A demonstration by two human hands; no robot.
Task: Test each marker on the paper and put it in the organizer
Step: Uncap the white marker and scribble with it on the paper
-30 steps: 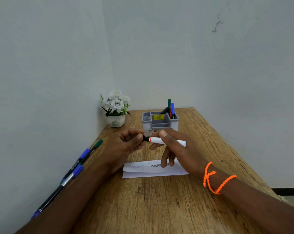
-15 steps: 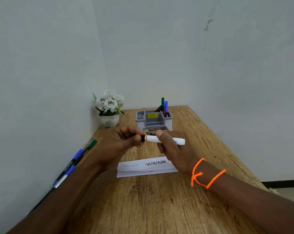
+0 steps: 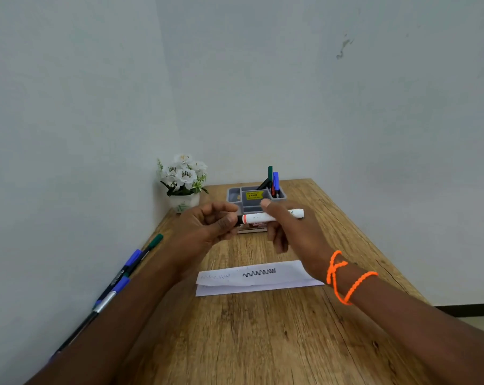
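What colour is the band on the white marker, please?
Orange-red band, beside the black cap; seen in the head view.

I get soft, even, fairly bright light with only faint shadows and no glare. My wide lens bends the walls [image 3: 68, 107] at the edges, and the whole picture looks slightly soft.

setting: plain desk corner, home or office, cannot tell which | cues: wooden table [image 3: 263, 343], bare grey walls [image 3: 68, 134], organizer [image 3: 235, 197] with markers, potted flowers [image 3: 183, 176]
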